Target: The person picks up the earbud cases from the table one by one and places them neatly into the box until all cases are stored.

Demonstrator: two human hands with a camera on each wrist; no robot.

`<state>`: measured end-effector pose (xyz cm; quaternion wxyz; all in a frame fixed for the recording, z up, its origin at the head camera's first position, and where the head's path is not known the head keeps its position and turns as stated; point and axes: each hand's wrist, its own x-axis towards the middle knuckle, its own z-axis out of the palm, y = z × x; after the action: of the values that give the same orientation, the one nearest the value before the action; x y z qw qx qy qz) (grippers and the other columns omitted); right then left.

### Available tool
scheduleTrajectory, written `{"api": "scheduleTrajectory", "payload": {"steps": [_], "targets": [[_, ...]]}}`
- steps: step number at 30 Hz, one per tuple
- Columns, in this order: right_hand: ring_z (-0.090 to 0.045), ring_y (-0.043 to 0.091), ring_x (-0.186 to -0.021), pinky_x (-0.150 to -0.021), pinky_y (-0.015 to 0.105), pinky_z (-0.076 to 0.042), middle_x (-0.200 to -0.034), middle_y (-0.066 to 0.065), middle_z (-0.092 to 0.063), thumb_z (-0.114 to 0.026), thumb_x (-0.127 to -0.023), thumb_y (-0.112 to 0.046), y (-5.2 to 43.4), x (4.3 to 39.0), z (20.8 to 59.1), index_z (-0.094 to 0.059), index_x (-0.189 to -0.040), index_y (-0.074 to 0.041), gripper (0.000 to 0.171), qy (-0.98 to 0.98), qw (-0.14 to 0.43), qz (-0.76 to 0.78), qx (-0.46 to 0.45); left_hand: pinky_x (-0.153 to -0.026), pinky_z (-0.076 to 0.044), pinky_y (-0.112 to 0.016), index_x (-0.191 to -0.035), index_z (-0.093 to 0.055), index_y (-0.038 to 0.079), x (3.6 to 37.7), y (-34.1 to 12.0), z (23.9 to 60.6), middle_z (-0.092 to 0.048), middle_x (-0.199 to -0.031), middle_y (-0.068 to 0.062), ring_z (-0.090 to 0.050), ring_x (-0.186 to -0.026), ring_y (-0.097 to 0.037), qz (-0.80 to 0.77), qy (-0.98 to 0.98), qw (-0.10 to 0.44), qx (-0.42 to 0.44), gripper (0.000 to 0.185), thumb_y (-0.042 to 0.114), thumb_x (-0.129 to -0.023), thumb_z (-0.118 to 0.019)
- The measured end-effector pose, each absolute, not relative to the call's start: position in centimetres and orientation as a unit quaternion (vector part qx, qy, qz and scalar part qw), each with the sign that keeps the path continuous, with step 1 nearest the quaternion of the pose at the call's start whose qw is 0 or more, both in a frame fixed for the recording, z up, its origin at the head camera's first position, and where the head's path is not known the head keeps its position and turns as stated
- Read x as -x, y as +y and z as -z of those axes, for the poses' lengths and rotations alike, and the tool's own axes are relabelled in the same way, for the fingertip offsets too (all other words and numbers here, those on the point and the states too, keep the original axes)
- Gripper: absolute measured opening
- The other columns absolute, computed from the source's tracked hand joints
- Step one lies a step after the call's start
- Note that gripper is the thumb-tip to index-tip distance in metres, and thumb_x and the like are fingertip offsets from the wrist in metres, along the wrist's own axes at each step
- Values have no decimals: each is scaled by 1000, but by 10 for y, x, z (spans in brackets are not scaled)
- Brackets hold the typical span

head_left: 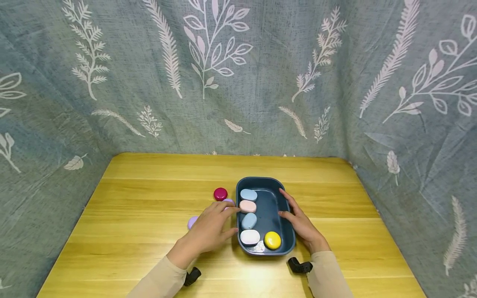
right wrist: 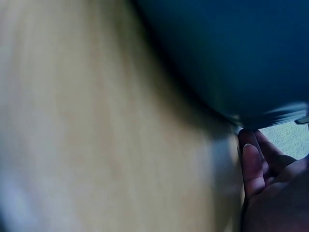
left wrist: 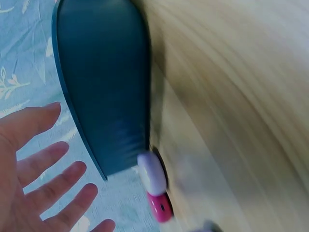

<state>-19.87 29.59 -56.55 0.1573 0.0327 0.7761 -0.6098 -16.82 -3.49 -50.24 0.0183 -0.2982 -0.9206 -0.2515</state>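
A dark blue tray [head_left: 266, 203] stands on the table. Along its left side lie smooth, rounded pieces in a column: a light blue oval [head_left: 248, 195], a pink oval [head_left: 247, 206], another blue oval [head_left: 249, 221] and a white oval [head_left: 250, 237]. A round yellow piece [head_left: 273, 240] sits at the near right inside. My left hand [head_left: 210, 227] hovers by the left rim, fingers spread and holding nothing; the left wrist view shows them apart from the tray wall [left wrist: 104, 87]. With my right hand [head_left: 303, 223] I hold the right rim, thumb reaching inside.
Left of the tray lie a round dark red piece [head_left: 220, 194], a lilac piece [head_left: 228, 202] beside the wall, and another lilac piece [head_left: 192, 222] partly behind my left hand. Patterned cloth [head_left: 231, 82] hangs around the wooden table [head_left: 149, 198].
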Motion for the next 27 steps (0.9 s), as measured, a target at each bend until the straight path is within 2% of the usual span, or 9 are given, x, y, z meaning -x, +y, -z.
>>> {"api": "scheduleTrajectory", "payload": {"steps": [5,12,18,27], "targets": [[-5,37,-162,-126,64,-16,-176,-3,-2,-61,-103,-27,296,199,565,-30,-157,-55,69,780,158,605,-36,-114,-44,-50,-139,-63,15,169,-54,508,-59,-144,-7,-53,-134,-29,251,-926,28,280,56,34,-90,-81],[-4,36,-162,-126,65,-14,-176,-4,-3,-61,-103,-25,296,201,568,-31,-155,-58,69,782,158,601,-38,-113,-44,-55,-144,-59,18,168,-75,515,-58,-146,-6,-51,-137,-32,227,-945,10,237,65,35,-87,-84],[-3,35,-162,-126,66,-14,-176,-5,-3,-61,-103,-27,296,200,567,-31,-153,-61,68,781,161,602,-41,-106,-48,-58,-142,-61,18,167,-88,517,-57,-144,-8,-52,-134,-37,200,-958,0,205,67,33,-83,-88],[-8,35,-162,-126,63,-21,-176,-3,-4,-61,-103,-24,295,199,565,-31,-154,-60,69,775,159,610,-36,-90,-56,-49,-136,-65,16,166,-102,520,-61,-132,-7,-58,-115,-33,191,-966,-14,171,66,26,-77,-93]]}}
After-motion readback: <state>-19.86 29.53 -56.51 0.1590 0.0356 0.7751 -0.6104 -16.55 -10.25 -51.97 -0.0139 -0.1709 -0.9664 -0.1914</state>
